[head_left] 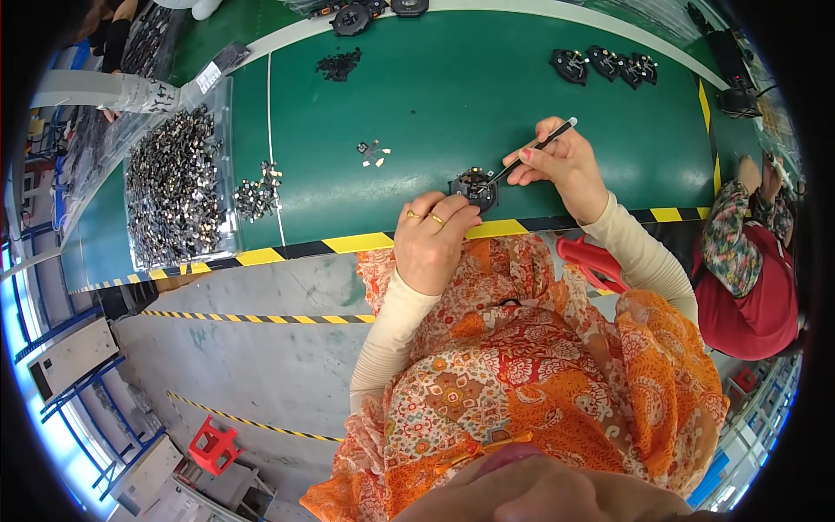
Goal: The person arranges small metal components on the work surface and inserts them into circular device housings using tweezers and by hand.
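Near the front edge of the green table, a round black component with small metallic parts on top lies under my hands. The fingers of my left hand are closed against its left and near side, steadying it on the surface. In my right hand is a pair of slim black tweezers, gripped like a pen, its tip pointing down at the component's top. Exactly what the tip touches is too small to make out. To the left of the component lie a few small connector pieces with pale ends.
A clear tray heaped with small black parts stands at the left, with a small pile beside it. Black bits lie farther back. Several round assemblies sit at the far right. A co-worker sits to the right.
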The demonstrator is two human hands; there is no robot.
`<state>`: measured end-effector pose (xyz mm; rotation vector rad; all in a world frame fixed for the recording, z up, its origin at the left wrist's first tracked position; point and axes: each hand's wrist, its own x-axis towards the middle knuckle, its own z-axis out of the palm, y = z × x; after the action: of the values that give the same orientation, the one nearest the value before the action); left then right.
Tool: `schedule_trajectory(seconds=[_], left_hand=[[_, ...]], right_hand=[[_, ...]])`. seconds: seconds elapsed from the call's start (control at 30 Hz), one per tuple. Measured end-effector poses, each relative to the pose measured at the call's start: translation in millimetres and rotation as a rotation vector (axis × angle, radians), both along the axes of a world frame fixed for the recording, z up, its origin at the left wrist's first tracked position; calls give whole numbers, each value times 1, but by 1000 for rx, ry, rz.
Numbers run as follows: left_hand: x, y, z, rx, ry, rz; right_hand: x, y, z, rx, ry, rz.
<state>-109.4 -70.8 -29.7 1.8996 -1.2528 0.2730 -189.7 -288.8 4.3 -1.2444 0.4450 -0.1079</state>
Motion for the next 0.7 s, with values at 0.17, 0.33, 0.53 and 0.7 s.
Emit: schedule_trajectory(seconds=[0.17,0.33,0.53,0.7], left_hand=[[-1,0,0,2,5,-1],[0,0,2,5,3,-5],[0,0,2,6,1,-9],[-2,1,-3,-26,-40,-3]], right_hand=[[2,-6,4,88,29,-36],[1,-5,4,72,20,-4],[2,-3,2,37,46,8],[4,-1,5,23,65,-2]])
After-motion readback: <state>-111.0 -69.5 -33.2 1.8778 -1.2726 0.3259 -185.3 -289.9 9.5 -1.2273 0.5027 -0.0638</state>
